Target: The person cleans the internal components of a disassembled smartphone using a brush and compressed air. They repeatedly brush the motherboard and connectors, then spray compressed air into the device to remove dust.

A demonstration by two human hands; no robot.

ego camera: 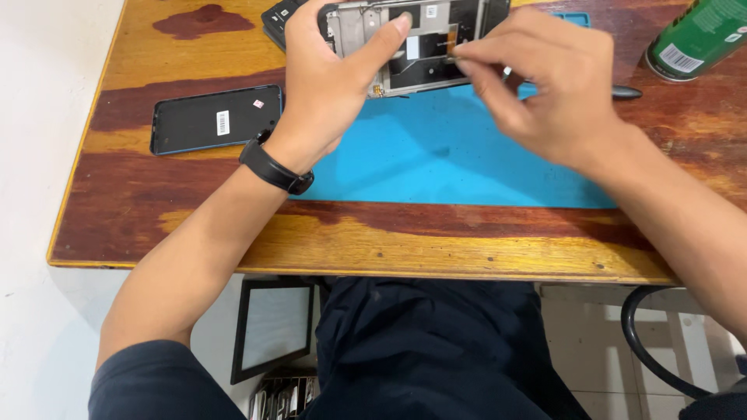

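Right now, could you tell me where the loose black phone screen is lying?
In the head view, the black phone screen lies flat on the wooden table, left of the blue mat and just beyond the left hand's wristwatch.

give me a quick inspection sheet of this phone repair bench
surface: wooden table with a blue mat
job's things: opened phone frame, insides exposed
clutter: black phone face-down at left; green can at right; dark slim tool beside mat
hands: left hand holds the frame; right hand pinches at a small part inside it
cables: black cable below table, right
surroundings: framed panel on the floor
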